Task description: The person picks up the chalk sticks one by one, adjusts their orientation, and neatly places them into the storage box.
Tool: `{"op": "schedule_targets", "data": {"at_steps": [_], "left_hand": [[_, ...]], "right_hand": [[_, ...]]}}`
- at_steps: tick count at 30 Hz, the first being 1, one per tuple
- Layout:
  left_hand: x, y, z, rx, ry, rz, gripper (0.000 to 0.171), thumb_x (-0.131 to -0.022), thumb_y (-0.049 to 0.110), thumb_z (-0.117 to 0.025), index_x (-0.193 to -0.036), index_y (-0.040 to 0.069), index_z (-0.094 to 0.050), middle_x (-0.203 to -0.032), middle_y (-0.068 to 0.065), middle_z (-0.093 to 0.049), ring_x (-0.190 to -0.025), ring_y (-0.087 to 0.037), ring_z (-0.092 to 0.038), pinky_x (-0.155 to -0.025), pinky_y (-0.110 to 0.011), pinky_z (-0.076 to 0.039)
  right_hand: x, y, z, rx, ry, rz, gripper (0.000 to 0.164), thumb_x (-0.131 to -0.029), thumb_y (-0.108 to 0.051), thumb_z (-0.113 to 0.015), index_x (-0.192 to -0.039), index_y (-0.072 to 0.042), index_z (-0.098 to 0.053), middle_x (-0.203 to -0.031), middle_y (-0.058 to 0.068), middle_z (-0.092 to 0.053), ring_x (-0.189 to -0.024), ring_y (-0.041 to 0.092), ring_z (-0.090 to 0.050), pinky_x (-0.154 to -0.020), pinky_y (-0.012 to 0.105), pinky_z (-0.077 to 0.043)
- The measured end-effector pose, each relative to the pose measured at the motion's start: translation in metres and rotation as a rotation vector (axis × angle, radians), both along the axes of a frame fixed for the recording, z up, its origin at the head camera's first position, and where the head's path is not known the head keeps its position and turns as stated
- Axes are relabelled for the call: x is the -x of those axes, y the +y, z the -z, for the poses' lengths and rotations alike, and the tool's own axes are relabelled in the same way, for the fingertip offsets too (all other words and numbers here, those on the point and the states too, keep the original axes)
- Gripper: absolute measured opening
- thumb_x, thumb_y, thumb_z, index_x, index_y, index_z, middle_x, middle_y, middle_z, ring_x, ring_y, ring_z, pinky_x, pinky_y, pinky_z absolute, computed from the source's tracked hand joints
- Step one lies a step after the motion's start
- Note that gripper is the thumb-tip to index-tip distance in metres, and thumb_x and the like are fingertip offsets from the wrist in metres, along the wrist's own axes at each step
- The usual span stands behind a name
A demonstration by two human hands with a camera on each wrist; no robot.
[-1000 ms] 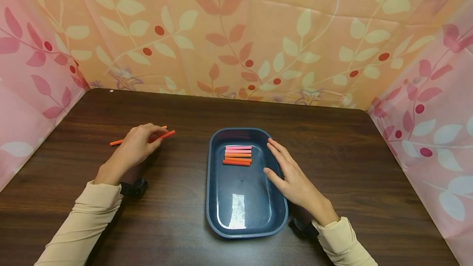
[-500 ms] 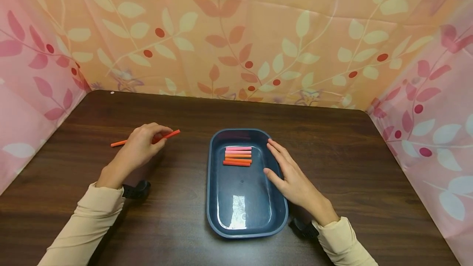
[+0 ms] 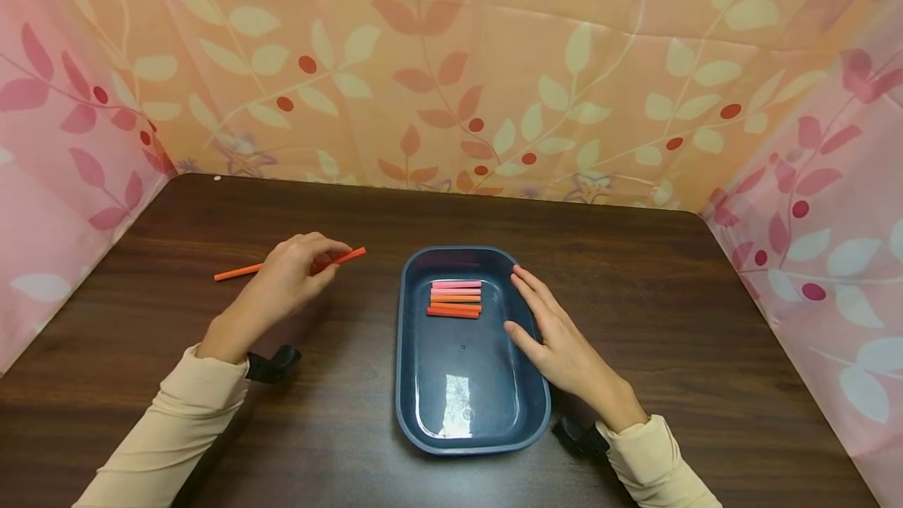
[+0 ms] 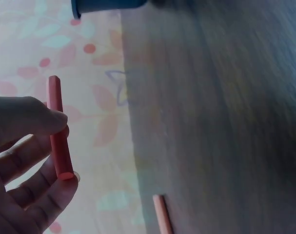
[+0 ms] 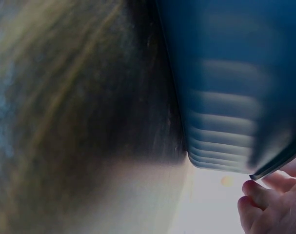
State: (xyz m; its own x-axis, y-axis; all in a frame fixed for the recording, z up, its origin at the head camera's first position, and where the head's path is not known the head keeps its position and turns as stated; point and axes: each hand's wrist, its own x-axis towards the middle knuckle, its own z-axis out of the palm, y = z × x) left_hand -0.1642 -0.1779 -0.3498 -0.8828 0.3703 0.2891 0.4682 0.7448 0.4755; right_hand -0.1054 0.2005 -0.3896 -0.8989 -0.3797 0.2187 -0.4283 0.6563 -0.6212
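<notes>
My left hand (image 3: 285, 277) is above the table's left side, pinching a slim red faceted stick (image 4: 62, 151) between thumb and fingers. The stick's far end points toward the tray in the head view. Under that hand lies an orange stick (image 3: 237, 272), partly hidden by it. A deep blue tray (image 3: 400, 351) stands in the middle, holding a row of several pink and orange-red sticks (image 3: 455, 299) near its far end. With fingers straight, my right hand (image 3: 567, 347) rests on the tray's right rim, its thumb over the inside.
The dark wood table (image 3: 635, 281) runs back to a floral cloth (image 3: 437, 100) hung behind it and along both sides. A tiny white spot (image 3: 217, 178) shows at the far left edge. Dark bands circle both wrists.
My left hand has moved a little to the right with the red stick, uncovering more of the orange stick's left part. My right hand and the tray stay put.
</notes>
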Motion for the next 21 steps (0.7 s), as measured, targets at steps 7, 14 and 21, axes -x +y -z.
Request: {"op": "schedule_targets", "data": {"at_steps": [7,14,21], "left_hand": [[-0.003,0.014,-0.007,0.008,0.023,0.037,0.032,-0.082,-0.006,-0.071,-0.113,0.002,-0.071,-0.097,-0.012,-0.071,-0.086,-0.027,-0.059,-0.077,-0.042,-0.047],[-0.005,0.029,-0.008,-0.004,0.067,0.096,0.03,-0.082,-0.007,-0.072,-0.111,0.0,-0.072,-0.096,-0.011,-0.071,-0.088,-0.027,-0.062,-0.077,-0.042,-0.051],[-0.009,0.045,-0.014,0.008,0.032,0.122,0.031,-0.083,-0.006,-0.072,-0.113,0.002,-0.072,-0.1,-0.01,-0.07,-0.091,-0.024,-0.06,-0.077,-0.039,-0.053]], "right_hand": [[0.0,0.0,0.0,0.0,-0.001,0.0,0.07,-0.096,-0.018,-0.063,-0.154,-0.001,-0.029,-0.164,0.011,-0.022,-0.148,0.034,-0.03,-0.114,0.061,-0.031],[0.0,0.0,-0.002,-0.007,-0.025,0.012,0.07,-0.096,-0.02,-0.063,-0.155,-0.002,-0.028,-0.165,0.008,-0.022,-0.148,0.031,-0.03,-0.115,0.059,-0.03],[0.0,0.0,-0.002,-0.007,-0.023,0.018,0.073,-0.096,-0.02,-0.064,-0.156,-0.003,-0.026,-0.164,0.011,-0.023,-0.148,0.033,-0.03,-0.115,0.06,-0.03]]}}
